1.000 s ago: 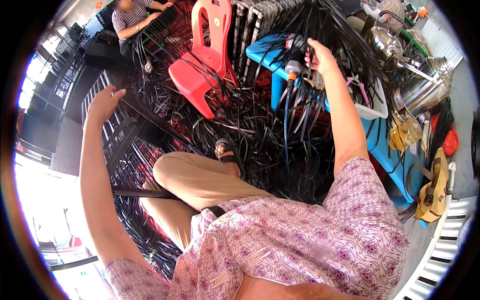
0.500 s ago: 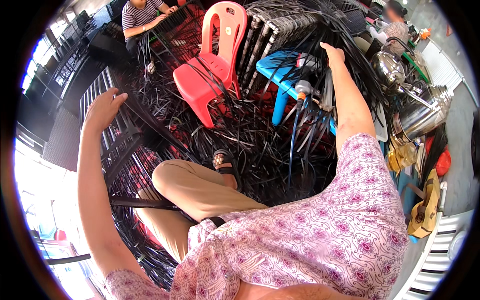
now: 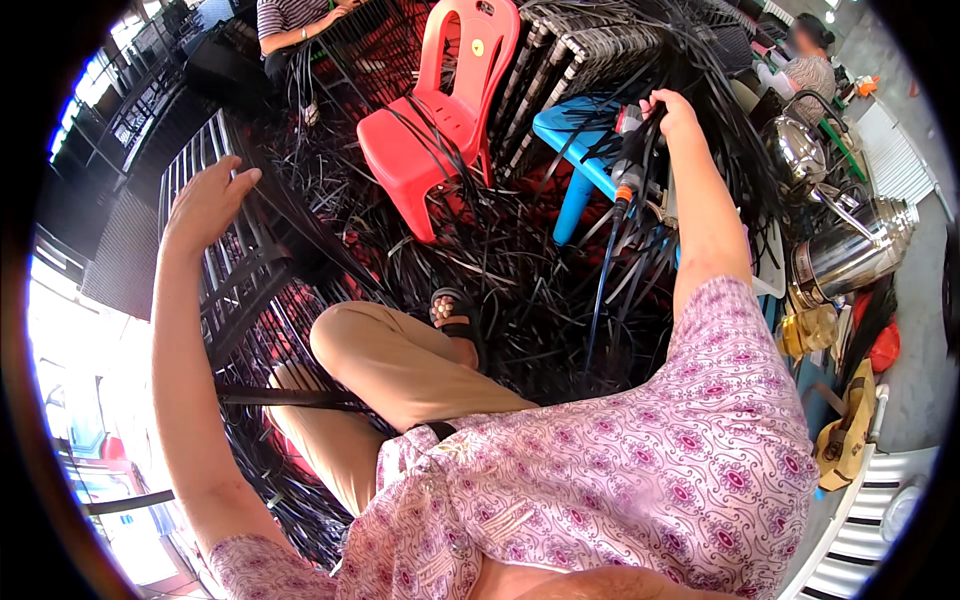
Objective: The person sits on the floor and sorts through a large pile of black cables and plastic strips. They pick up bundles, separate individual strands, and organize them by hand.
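My left hand (image 3: 212,200) lies at the dark slatted frame (image 3: 222,265) on the left, fingers stretched out and thumb apart; it holds nothing I can see. Ahead on the right, my right hand (image 3: 674,112) has its fingers curled closed around flat black strips (image 3: 655,140). Below and left of that hand stands a blue plastic stool (image 3: 575,128). A grey power tool with an orange collar (image 3: 625,182) and a cord lies at the stool, partly covered by strips. More long black strips drape down around the stool.
A red plastic chair (image 3: 425,130) stands ahead, beside stacked woven frames (image 3: 580,50). Loose strips (image 3: 520,290) cover the red floor around my sandalled foot (image 3: 455,315). Metal kettles (image 3: 845,250) and a tan bag (image 3: 848,430) are at right. Two other people sit farther off.
My right hand has gone from outstretched fingers to closed on black strips. The left hand stays at the frame. The view has shifted slightly, so the chair and stool appear farther right.
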The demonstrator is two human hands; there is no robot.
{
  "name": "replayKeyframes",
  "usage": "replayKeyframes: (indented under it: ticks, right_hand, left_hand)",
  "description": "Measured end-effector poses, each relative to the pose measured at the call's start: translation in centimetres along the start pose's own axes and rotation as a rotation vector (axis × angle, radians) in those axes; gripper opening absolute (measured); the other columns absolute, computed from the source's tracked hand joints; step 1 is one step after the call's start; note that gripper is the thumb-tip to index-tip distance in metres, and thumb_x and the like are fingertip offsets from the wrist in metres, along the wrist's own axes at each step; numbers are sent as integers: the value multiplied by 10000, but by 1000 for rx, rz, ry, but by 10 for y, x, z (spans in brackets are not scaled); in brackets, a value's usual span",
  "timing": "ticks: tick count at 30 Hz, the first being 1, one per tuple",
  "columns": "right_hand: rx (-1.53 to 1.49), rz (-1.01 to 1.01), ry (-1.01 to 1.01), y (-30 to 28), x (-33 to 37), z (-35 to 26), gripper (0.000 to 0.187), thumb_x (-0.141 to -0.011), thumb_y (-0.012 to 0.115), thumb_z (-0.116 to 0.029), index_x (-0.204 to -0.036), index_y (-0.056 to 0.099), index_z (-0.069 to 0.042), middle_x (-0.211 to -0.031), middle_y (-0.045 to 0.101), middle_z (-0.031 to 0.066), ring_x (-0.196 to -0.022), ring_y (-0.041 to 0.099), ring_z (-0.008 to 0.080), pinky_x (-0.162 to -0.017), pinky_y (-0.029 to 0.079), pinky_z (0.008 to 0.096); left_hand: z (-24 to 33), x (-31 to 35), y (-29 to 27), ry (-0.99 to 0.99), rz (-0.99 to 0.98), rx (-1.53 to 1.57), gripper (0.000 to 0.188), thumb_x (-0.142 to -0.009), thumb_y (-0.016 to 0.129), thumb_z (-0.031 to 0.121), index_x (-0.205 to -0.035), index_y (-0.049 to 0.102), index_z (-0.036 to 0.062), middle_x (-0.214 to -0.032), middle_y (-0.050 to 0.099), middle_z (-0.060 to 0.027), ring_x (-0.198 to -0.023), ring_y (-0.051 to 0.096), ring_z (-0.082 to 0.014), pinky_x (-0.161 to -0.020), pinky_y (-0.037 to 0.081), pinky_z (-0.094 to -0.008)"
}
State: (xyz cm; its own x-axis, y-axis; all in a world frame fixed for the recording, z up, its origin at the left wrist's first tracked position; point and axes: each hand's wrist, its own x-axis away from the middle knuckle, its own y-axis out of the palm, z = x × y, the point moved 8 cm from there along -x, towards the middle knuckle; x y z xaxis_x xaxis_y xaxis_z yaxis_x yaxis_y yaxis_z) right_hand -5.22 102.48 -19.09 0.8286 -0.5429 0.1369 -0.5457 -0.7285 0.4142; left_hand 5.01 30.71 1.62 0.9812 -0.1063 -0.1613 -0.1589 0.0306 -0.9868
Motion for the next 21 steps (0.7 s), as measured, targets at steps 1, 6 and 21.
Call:
replayKeyframes:
  ticks: [1,6,21]
  right_hand:
    - [22,8,18,-1,19,-6,161,-851,634,-168,-762,574,-48,-640,570,72,-539,570,242,-524,487,362]
    - [181,-186,158,-29,52,-33,252,-922,613,-301,-888,559,-57,-570,449,-71,-445,406,58,-452,350,226]
    - [527,95,184,-77,163,-41,249,-939,582,-310,-876,527,-76,-536,394,-71,-395,330,57,-379,263,224]
  left_hand:
    - [1,-1,-1,-6,-16,7,555,-898,510,465,-1219,578,18,-1104,651,-211,-1091,596,-358,-936,436,-427]
    - [1,-8,5,16,-46,17,576,-884,525,489,-1219,582,23,-1129,640,-213,-1113,584,-355,-942,434,-425]
    - [-24,-7,11,25,-62,307,550,-880,600,436,-1203,587,-9,-934,675,-161,-797,654,-239,-744,497,-357]
